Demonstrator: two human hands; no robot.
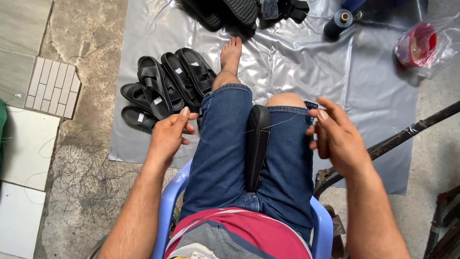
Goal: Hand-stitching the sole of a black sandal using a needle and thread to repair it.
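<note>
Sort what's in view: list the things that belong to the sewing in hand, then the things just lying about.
In hand:
- left hand and right hand, pulling a thread taut between them
- black sandal clamped between the knees

Lying about:
- pile of black sandals
- thread spool
- red tape roll in a bag
- loose threads on the floor
- tile sample

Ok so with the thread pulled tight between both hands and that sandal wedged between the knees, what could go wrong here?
The thread looks taut between the left hand and the right hand, so it might snap or cut into a finger. The black sandal is only clamped between the knees and could slip or twist under a hard pull. Loose thread scraps on the floor beside the blue chair could snag a bare foot.
</note>
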